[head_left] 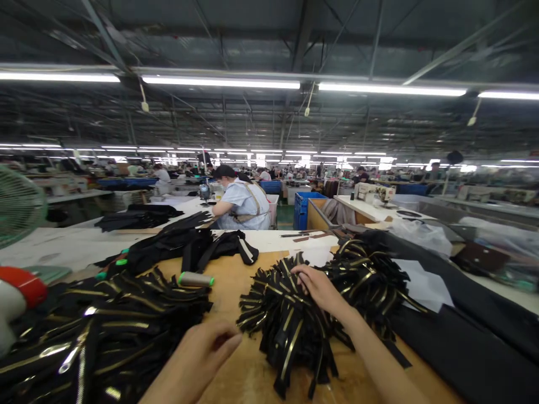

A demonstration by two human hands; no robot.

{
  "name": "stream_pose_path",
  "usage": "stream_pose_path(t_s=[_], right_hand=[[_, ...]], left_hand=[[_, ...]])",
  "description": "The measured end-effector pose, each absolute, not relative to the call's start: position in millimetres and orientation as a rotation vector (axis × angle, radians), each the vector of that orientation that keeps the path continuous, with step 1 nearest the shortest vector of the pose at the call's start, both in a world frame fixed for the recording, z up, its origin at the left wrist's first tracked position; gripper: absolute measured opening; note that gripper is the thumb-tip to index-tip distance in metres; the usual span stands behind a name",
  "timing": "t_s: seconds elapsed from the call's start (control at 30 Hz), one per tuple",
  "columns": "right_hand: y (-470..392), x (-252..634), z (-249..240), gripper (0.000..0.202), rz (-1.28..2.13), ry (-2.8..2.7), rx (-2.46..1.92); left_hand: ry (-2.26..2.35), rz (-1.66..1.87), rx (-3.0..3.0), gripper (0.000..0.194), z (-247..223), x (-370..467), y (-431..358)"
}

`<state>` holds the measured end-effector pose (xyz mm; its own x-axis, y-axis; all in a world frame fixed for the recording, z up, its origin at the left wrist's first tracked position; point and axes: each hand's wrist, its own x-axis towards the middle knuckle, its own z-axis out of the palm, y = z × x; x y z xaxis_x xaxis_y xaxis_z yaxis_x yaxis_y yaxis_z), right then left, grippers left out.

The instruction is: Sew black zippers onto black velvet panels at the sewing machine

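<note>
Took clock hours from the centre of the view. Could not make out any lettering on the sewing machine (374,193) at three o'clock, too small and blurred for reading. Worked at a brown tabletop (229,269), with a white tabletop (269,241) just beyond it. Had three heaps of black zips (291,348) with gold teeth: the centre pile (273,303) near six o'clock, the right pile (370,269) at four, the left pile (118,336) at eight. Rested the right hand (315,285) on the centre pile at five o'clock, with fingers bent over the upper zips; could not tell whether pinching any. Held the left hand (206,345) at seven o'clock, between left pile and centre pile, with fingers loosely curled and thumb apart, leaving a gap. Had a grey cone (196,279) with green ends lying at eight o'clock beside the left pile, and black fabric (197,247) beyond it. Had white paper (423,283) between three and four, and a black sheet (471,348) at four. Faced a co-worker (248,205) in pale blue, just off centre towards nine, and a blue crate (304,207) towards three. Saw a green fan (19,205) at nine. Looked out beneath a dark roof (248,33) at twelve, with long tube lights (221,82) from ten to past two.
</note>
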<state>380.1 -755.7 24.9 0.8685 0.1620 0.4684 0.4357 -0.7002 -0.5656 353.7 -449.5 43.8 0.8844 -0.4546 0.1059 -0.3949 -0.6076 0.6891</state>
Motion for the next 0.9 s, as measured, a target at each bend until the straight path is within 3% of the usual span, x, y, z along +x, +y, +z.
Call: stream_pose_path(t_s=[0.03, 0.17, 0.33, 0.53, 0.73, 0.9], right_hand=[[-763, 378, 32, 0.036, -0.508, -0.406, -2.304], [-790, 367, 50, 0.049, -0.459, -0.346, -2.189], [-801, 359, 41, 0.028, -0.333, -0.403, -2.017], [-807, 370, 12, 0.044, -0.239, -0.285, -1.797], [-809, 377, 1, 0.051, -0.191, -0.236, -1.801], [-790, 383, -7, 0.034, -0.177, -0.244, -2.018]], left_hand=[[-0.704, -0.089, 2.275, 0.006, 44, 366, -469], [-0.881, 0.048, 2.272, 0.012, 40, 410, -550], [-1.141, 0.001, 2.395, 0.013, 36, 425, -605], [-1.344, -0.119, 2.429, 0.012, 50, 428, -614], [-1.235, -0.112, 2.447, 0.014, 33, 445, -610], [-1.010, -0.149, 2.351, 0.019, 15, 460, -602]])
